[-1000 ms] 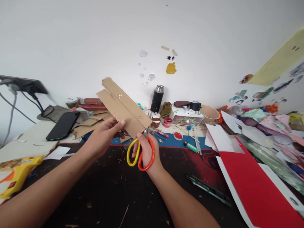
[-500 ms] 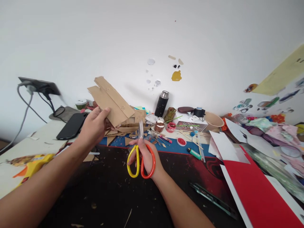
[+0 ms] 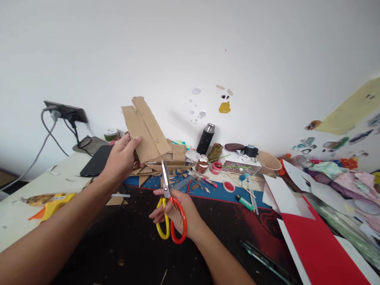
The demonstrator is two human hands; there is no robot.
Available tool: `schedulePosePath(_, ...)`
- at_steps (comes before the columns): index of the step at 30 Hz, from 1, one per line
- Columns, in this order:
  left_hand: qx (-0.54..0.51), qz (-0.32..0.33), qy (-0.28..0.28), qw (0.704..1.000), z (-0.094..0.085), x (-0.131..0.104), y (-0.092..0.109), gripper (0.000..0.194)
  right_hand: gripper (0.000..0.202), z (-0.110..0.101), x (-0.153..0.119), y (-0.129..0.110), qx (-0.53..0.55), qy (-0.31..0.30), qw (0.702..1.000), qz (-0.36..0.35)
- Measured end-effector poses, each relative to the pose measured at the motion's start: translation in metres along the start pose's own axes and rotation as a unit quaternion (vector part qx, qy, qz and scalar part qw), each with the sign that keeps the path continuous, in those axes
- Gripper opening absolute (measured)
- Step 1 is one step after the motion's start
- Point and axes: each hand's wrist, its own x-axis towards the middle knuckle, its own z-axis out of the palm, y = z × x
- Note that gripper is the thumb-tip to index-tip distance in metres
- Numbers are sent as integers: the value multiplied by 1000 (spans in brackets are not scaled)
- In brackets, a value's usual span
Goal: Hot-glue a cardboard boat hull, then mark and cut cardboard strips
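Note:
My left hand (image 3: pixel 123 152) pinches the lower left edge of a piece of brown cardboard (image 3: pixel 145 132), raised above the table with thumb on its near face. The cardboard has a lengthwise crease or strip, a notched top end and small staple-like marks. In my right hand (image 3: pixel 181 209) is a pair of scissors (image 3: pixel 166 194), with one yellow and one red handle loop. Its blades look closed and point up, close to the cardboard's lower right corner. Behind both hands lies a pile of cardboard scraps (image 3: pixel 148 170).
A black phone (image 3: pixel 96 162) and yellow glue gun (image 3: pixel 56 204) lie left. Behind stand a black thermos (image 3: pixel 206 139) and paint jars (image 3: pixel 202 164). A utility knife (image 3: pixel 264 259), green lighter-like object (image 3: pixel 245 202) and red sheet (image 3: pixel 326 237) lie right. A dark mat (image 3: pixel 133 245) covers the front.
The scissors have shifted left and lower in the view, tilting leftward. The cardboard has turned a little more upright. The whole view has shifted slightly.

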Motion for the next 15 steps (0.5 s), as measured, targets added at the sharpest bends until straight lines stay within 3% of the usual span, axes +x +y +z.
schedulePosePath(7,5,-14,8,1000,4,-4,6,30,102,2,-3,-6,-38,-33,999,-2)
schedulePosePath(15,33,-18,-8,999,5,-9,-1,27,80,6,-2,-10,-63,65,996,-17)
